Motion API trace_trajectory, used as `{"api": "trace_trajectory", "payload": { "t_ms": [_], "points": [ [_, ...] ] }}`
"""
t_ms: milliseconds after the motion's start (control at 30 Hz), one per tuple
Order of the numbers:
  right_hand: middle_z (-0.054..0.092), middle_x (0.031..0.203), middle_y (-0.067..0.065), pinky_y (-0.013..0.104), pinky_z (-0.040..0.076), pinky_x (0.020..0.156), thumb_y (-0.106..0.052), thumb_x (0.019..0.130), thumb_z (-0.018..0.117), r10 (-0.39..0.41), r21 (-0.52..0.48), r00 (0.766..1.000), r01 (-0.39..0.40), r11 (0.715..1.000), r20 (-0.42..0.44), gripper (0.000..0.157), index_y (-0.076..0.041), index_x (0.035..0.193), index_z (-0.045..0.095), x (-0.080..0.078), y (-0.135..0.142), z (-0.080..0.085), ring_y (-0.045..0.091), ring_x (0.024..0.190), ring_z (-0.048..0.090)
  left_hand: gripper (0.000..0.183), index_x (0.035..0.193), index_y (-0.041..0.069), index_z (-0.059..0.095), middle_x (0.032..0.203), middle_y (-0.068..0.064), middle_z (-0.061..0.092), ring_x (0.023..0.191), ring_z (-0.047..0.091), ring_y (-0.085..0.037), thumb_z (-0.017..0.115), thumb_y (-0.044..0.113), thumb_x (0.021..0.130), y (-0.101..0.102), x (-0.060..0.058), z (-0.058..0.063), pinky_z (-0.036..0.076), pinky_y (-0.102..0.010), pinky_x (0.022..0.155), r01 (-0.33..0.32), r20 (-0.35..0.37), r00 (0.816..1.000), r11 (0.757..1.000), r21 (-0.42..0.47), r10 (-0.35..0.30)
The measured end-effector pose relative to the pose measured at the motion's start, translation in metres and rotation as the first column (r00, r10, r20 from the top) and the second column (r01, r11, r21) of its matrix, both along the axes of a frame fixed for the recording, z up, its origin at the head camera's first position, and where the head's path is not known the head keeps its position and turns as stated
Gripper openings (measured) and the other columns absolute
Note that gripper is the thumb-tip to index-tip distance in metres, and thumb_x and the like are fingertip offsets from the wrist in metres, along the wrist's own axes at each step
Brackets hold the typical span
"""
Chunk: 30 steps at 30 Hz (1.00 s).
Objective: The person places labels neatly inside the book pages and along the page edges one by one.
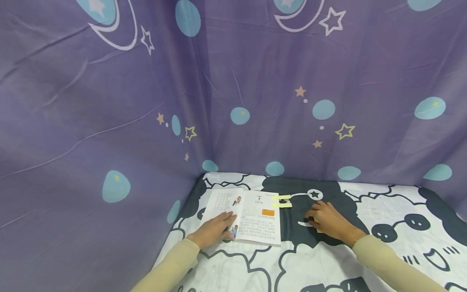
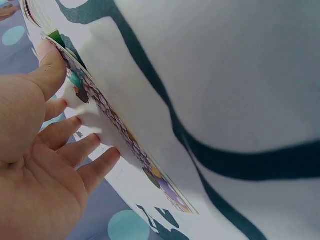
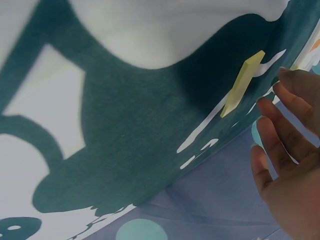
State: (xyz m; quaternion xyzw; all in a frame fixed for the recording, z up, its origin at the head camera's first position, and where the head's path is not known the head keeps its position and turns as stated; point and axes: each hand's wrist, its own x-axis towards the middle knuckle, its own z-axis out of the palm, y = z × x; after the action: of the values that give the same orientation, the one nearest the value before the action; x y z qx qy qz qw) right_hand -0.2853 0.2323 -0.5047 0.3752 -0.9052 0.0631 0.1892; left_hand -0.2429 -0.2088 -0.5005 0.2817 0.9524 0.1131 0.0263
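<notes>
An open book (image 1: 255, 227) lies on the patterned cloth, with printed text and small colour pictures on its pages. My left hand (image 1: 215, 229) rests on the lower left page, fingers stretched out. In the left wrist view the thumb (image 2: 52, 65) lies along the book's near edge. Two yellow sticky tabs (image 1: 281, 205) stick out from the right page's outer edge. To the right of the book, my right hand (image 1: 328, 219) hovers close over a dark patch, fingers loosely bent and holding nothing. Beside its fingertips lies a pad of yellow sticky notes (image 3: 243, 84).
The cloth (image 1: 233, 269) is white with dark cartoon shapes and spreads under everything. A purple curtain (image 1: 277, 81) with moons, stars and blue ovals hangs behind the surface and along its left side.
</notes>
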Motion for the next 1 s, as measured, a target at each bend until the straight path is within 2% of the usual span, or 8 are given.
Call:
{"api": "trace_trajectory", "payload": {
  "t_ms": [233,433,667,800,1000],
  "points": [
    [0.070,0.092,-0.006,0.037,0.043,0.070,-0.015,0.076,0.092,0.022,-0.046,0.999,-0.020,0.999,0.030,0.021,-0.016,0.094,0.081,0.007,0.015,-0.006,0.016,0.087,0.058,0.074,0.156,0.005,0.044,0.163,-0.015,0.037,0.150,0.035,-0.036,0.065,0.043,0.096,0.001,-0.001,-0.002,0.032,-0.051,0.121,-0.006,0.013,1.000,1.000,0.011,0.006],
    [0.067,0.089,-0.012,0.035,0.042,0.068,-0.022,0.076,0.092,0.034,-0.034,0.998,-0.032,0.999,0.053,0.018,-0.022,0.091,0.082,0.009,0.025,-0.008,0.010,0.084,0.055,0.073,0.154,0.004,0.045,0.162,-0.016,0.039,0.149,0.036,-0.035,0.067,0.042,0.096,0.000,-0.002,-0.001,0.031,-0.049,0.122,-0.002,0.002,1.000,1.000,0.028,0.002],
    [0.071,0.097,-0.006,0.035,0.041,0.068,-0.030,0.074,0.092,0.022,0.000,0.997,-0.022,1.000,0.069,0.025,-0.018,0.093,0.082,0.013,0.027,-0.009,0.015,0.089,0.058,0.074,0.154,0.003,0.045,0.161,-0.017,0.039,0.148,0.037,-0.035,0.068,0.042,0.095,-0.003,-0.002,-0.002,0.031,-0.049,0.122,0.001,0.016,1.000,0.999,0.044,-0.002],
    [0.073,0.100,-0.003,0.038,0.044,0.070,-0.028,0.074,0.092,0.013,0.015,0.997,-0.014,1.000,0.077,0.026,-0.017,0.095,0.082,0.014,0.027,-0.009,0.017,0.092,0.060,0.075,0.154,0.003,0.045,0.161,-0.017,0.039,0.148,0.037,-0.035,0.068,0.042,0.095,-0.005,-0.002,-0.003,0.031,-0.049,0.121,0.011,0.015,1.000,0.999,0.042,-0.011],
    [0.072,0.098,-0.007,0.037,0.044,0.069,-0.022,0.073,0.092,0.030,-0.008,0.998,-0.029,1.000,0.052,0.022,-0.021,0.092,0.081,0.014,0.029,-0.010,0.014,0.091,0.059,0.076,0.154,0.003,0.046,0.161,-0.016,0.040,0.148,0.037,-0.034,0.068,0.044,0.094,-0.004,-0.003,-0.002,0.031,-0.048,0.122,0.009,0.000,1.000,1.000,0.025,-0.009]
  ]
}}
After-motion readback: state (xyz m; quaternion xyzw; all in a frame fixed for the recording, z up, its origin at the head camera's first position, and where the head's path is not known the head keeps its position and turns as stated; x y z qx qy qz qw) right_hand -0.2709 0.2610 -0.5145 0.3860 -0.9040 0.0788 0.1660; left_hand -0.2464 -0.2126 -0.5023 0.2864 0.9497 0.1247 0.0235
